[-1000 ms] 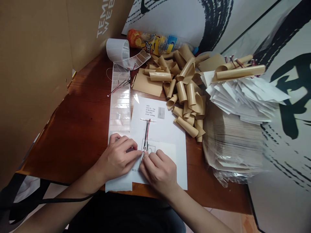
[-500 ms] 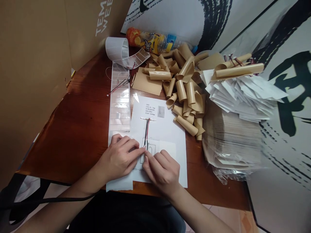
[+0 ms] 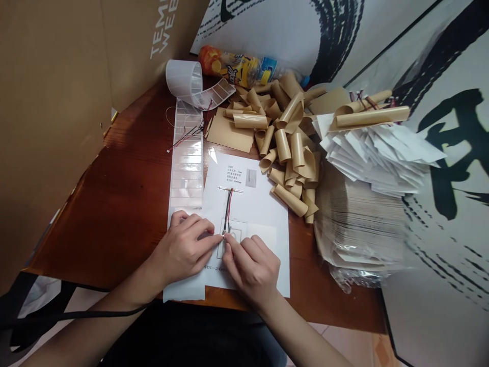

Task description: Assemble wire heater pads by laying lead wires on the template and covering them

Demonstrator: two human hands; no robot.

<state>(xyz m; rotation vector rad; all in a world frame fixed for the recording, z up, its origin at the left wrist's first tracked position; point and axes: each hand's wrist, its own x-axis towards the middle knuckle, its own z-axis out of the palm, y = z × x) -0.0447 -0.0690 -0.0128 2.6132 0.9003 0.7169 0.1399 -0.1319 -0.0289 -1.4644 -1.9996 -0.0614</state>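
A printed white sheet [image 3: 263,204] lies on the table, with a short bundle of black and red wires [image 3: 228,206] running down its middle from a clear strip near the top. At the lower end of the wires is a small connector [image 3: 224,234]. My left hand [image 3: 187,250] rests on the sheet's left side, fingers partly spread, index fingertip at the connector. My right hand [image 3: 252,265] has its index fingertip on the connector's other side, with the remaining fingers curled in. Whether anything is between its thumb and index finger is too small to tell.
A label strip [image 3: 186,173] with loose wires [image 3: 187,136] lies left of the sheet. Rolled brown papers [image 3: 282,145] are heaped behind it. Stacked papers in plastic [image 3: 367,219] stand right, a bottle [image 3: 233,66] behind, a cardboard panel [image 3: 57,76] left.
The view has shifted slightly, moving the sheet and table items a little left in the picture. Both index fingertips stay at the connector, which now shows more between them.
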